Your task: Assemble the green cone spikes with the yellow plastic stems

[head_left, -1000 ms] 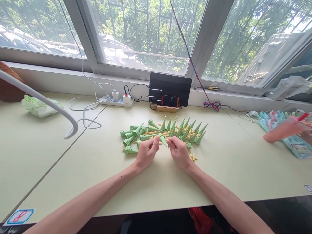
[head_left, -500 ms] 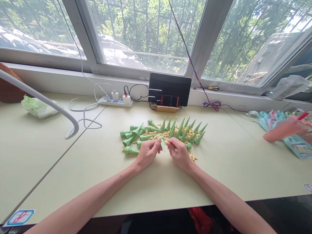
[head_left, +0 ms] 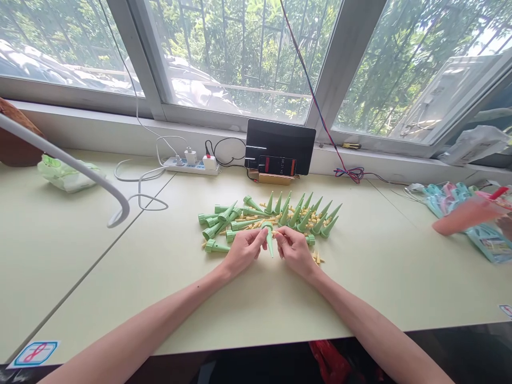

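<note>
In the head view, the left hand point(head_left: 245, 252) and the right hand point(head_left: 296, 250) meet above the near edge of a cluster of green and yellow parts on the tabletop point(head_left: 244, 314). Between them is a green cone point(head_left: 270, 243), pinched near its wide collar by the thumb and fingers of the left hand, which is the nearer of the two to it. The cone lies at the right side of the left hand's fingertips. The right hand has its thumb and fingers closed on a small yellow piece point(head_left: 274, 232), just right of the collar; whether the piece touches the cone or sits in it is too small to tell. The yellow piece runs roughly sideways, crosswise to the cone's long axis. That axis slants from the collar, at the far upper end, down towards the person, so the narrow tip points down and nearward with a slight lean to the right. Behind the right hand, a group of standing cones point(head_left: 327, 228) have their tips up, while beyond and left of the left hand, lying cones point(head_left: 215, 246) rest on their sides in mixed directions.
</note>
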A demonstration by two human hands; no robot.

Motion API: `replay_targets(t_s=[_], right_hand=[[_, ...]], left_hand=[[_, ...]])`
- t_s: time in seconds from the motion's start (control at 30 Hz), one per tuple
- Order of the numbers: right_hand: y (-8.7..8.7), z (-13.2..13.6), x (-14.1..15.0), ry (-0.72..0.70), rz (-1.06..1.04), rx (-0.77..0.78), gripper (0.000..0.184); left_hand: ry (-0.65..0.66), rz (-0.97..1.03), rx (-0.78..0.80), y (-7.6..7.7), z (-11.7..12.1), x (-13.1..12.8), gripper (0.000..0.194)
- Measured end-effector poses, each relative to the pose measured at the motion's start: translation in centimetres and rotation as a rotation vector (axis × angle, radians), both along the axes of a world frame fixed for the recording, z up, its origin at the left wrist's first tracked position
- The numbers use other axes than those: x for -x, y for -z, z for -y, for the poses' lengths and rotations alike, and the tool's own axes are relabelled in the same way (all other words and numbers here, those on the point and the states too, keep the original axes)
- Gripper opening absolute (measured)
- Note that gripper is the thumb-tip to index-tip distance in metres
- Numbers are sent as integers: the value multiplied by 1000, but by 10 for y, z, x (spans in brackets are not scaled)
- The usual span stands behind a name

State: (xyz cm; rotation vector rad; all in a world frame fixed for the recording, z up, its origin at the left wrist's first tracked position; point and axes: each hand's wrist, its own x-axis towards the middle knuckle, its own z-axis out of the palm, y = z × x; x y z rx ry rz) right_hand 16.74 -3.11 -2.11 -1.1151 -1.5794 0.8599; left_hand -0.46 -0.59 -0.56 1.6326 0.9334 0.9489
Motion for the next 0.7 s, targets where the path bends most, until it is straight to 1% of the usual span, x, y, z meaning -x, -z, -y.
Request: replay_targets(t_s=[0.13, 0.37, 0.53, 0.7], right_hand=[[0, 1, 0, -18, -45, 50, 34], [-1, -1, 0, -21, -67, 69, 34], [-1, 0, -2, -26, -62, 84, 34], [0, -2, -4, -39, -75, 96, 34]], left_hand=[[16, -11, -5, -1, 0, 1, 53], [62, -45, -19, -3, -2, 2, 48], [92, -58, -61, -1, -3, 2, 44], [88, -83, -149, 2, -4, 2, 39]])
